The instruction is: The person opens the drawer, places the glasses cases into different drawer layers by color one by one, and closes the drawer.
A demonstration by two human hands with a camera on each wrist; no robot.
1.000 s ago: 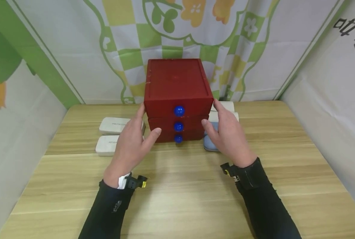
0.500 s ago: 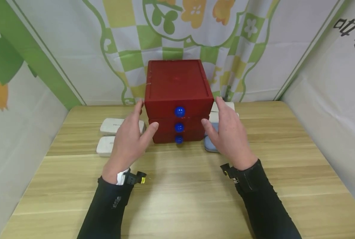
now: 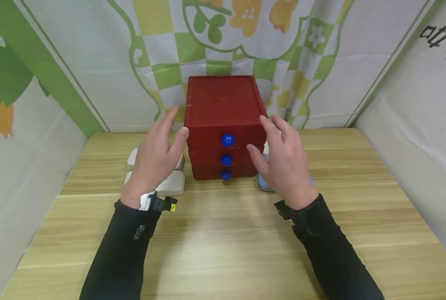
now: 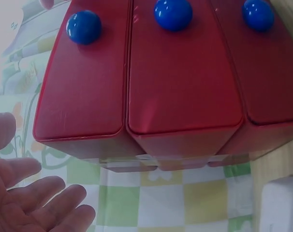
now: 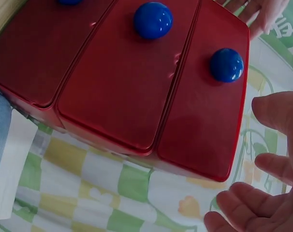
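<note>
A red box of three stacked drawers [image 3: 223,100] stands at the back of the table, each drawer front bearing a round blue knob [image 3: 227,140]. All the drawers appear pushed in. Beside the box's left side is my left hand [image 3: 151,154], its fingers spread; the left wrist view shows a gap between these fingers [image 4: 42,195] and the box. Near the upper right front corner hovers my right hand [image 3: 288,166], fingers extended. In the right wrist view its fingertips [image 5: 228,203] lie apart from the red surface. Neither hand holds anything.
Two white cases [image 3: 172,183] lie left of the box, partly behind my left hand. To the right, a light blue case [image 3: 265,183] and something white [image 3: 266,148] are mostly hidden by my right hand. A patterned curtain [image 3: 166,54] hangs behind.
My left hand has left the box's side, moving left and upward. The right hand has shifted slightly left, towards the box's front corner. The red box has stayed in place.
</note>
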